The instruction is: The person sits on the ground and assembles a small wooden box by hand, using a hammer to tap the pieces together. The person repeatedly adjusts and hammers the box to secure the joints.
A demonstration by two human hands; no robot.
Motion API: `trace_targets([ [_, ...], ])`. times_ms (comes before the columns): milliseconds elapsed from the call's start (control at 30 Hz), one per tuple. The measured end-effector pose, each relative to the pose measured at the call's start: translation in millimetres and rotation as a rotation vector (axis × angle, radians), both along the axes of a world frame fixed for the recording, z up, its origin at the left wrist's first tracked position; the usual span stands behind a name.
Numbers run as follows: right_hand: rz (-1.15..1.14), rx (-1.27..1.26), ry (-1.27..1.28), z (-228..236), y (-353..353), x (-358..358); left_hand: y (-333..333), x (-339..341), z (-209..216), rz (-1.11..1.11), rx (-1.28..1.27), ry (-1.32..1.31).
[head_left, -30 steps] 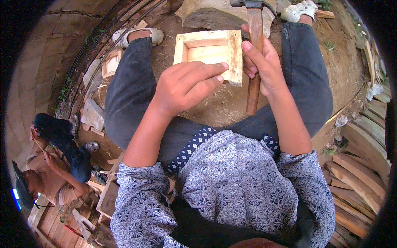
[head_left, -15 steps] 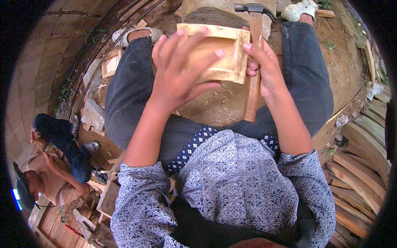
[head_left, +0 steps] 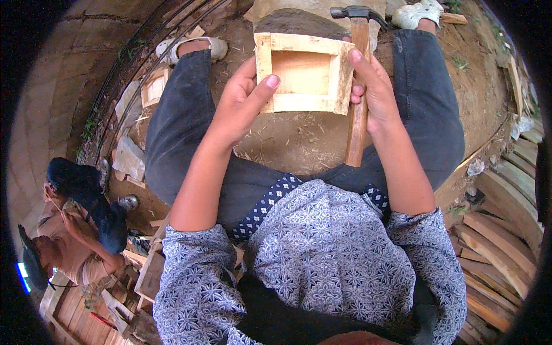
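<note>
A small, shallow wooden box (head_left: 305, 103) of pale wood is held up between my hands, its recessed side facing me. My left hand (head_left: 241, 106) grips its left edge, the thumb lying on the front of the frame and the fingers behind. At the right edge, my right hand (head_left: 376, 95) holds the box and a claw hammer (head_left: 356, 129) together. The hammer hangs with its dark metal head at the top and its wooden handle pointing down toward my lap. Most fingers of both hands are hidden behind the wood.
A large stone block (head_left: 305, 23) lies between my feet on the dirt ground. Another similar wooden frame (head_left: 155, 86) rests beyond my left leg. Stacked wooden boards (head_left: 494, 259) lie to my right. At the lower left sits another person (head_left: 80, 241) near wood pieces.
My left hand, earlier spread in front of the box, has closed around its left edge. The box and the hammer have shifted slightly to the right.
</note>
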State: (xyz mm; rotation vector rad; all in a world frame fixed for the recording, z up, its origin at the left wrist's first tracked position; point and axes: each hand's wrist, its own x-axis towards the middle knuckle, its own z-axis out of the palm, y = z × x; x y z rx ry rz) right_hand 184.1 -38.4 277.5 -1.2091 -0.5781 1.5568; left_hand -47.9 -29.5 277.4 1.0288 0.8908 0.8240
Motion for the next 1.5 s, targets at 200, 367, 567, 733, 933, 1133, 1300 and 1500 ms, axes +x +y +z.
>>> trace_targets([
  [200, -0.004, 0.014, -0.096, -4.8, 1.0, -1.6, -2.1, -1.0, -0.1, -0.009, 0.021, 0.019],
  [367, -0.004, 0.002, -0.144, -1.2, 2.0, -0.9, 0.9, -7.0, -2.7, 0.072, -0.286, -0.294],
  [567, -0.003, -0.041, -0.124, -5.1, 3.2, 2.7, -0.5, -8.9, -4.8, -0.107, 0.057, -0.066],
  [733, -0.015, -0.036, -0.097, -7.6, 3.2, 4.7, -0.8, -5.4, 4.9, -0.104, -0.020, -0.032],
  [933, -0.004, -0.023, -0.100, -13.4, 3.3, 3.1, 0.9, -9.1, -5.6, -0.139, -0.016, -0.031],
  [1133, -0.004, -0.029, -0.121, -15.9, 4.4, 6.2, 5.0, -9.0, -15.2, -0.203, 0.042, -0.071],
  [1300, -0.033, -0.047, -0.094, -19.0, 4.7, 6.0, -4.4, -5.3, -3.6, -0.126, 0.113, -0.162],
  [1500, -0.049, -0.064, 0.046, -38.8, 5.9, 14.5, -15.6, 8.7, 22.0, -0.093, 0.063, -0.345],
])
